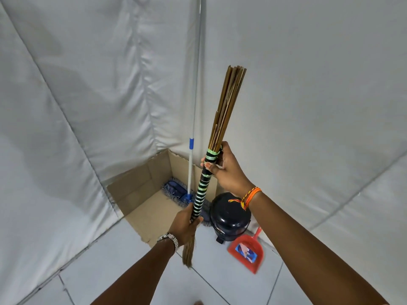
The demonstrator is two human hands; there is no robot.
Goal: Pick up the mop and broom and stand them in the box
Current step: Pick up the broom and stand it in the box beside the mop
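Note:
The broom (224, 106) is a bundle of brown sticks with a black and green striped wrap. It is held nearly upright in front of me, over the near edge of the open cardboard box (141, 190). My right hand (224, 170) grips the wrap near its top. My left hand (185, 223) grips the wrap's lower end, and thin bristles hang below that hand. The mop stands inside the box: its blue head lies on the box floor and its white pole (195, 89) leans up into the corner of the walls.
The box sits in a corner of white padded walls on a tiled floor. A dark round bin (230, 216) stands right of the box, touching it. A red dustpan (247, 252) lies on the floor in front of the bin.

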